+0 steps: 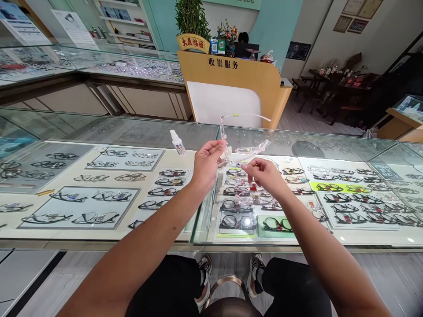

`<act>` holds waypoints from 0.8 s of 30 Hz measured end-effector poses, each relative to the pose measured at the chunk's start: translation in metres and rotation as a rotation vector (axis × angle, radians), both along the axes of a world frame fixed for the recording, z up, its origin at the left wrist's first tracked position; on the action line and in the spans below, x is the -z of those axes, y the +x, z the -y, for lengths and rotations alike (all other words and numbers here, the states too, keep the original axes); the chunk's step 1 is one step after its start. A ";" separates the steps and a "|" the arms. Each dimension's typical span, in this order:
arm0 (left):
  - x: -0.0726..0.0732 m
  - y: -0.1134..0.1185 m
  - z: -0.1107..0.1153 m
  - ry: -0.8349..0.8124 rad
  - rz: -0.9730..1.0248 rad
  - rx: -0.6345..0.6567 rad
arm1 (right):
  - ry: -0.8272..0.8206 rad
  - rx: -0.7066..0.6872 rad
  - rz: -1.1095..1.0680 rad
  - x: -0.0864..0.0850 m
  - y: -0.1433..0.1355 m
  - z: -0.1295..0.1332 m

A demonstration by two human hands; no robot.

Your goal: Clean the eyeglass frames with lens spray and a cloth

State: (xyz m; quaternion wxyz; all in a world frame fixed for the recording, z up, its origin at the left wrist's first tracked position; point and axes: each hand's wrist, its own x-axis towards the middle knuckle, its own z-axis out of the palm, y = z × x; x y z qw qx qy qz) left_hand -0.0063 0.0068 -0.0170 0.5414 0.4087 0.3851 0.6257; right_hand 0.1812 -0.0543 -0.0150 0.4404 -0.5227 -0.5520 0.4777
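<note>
In the head view, the left hand (206, 165) had its grip clamped on clear glasses (222, 127) above the glass bench (363, 243); the right hand (266, 175) pinched near their lower end, on what I couldn't tell. A white bottle (177, 142) was left of them.

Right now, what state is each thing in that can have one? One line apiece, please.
Clear glasses: held up, upper arm unfolded
Left hand: closed on the clear glasses
Right hand: fingers bent, near their lower side; grip unclear
Bottle: standing, top on
Case: glass top in place
Display glasses: laid out
</note>
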 end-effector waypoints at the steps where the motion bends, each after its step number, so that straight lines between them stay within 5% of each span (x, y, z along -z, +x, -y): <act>1: -0.001 0.000 0.001 -0.012 -0.004 0.005 | 0.100 -0.015 0.083 -0.001 -0.002 0.003; 6: 0.000 0.005 0.006 -0.033 -0.012 0.068 | 0.468 0.027 0.572 0.002 -0.014 0.015; 11: 0.003 0.015 0.019 0.027 -0.054 0.119 | 0.765 0.199 0.776 0.006 -0.018 0.012; 20: -0.007 0.014 0.027 -0.063 -0.143 0.316 | 0.831 0.261 0.705 0.020 -0.014 0.002; 24: -0.008 0.010 0.028 0.072 -0.306 0.317 | 0.817 0.271 0.639 0.019 -0.011 0.001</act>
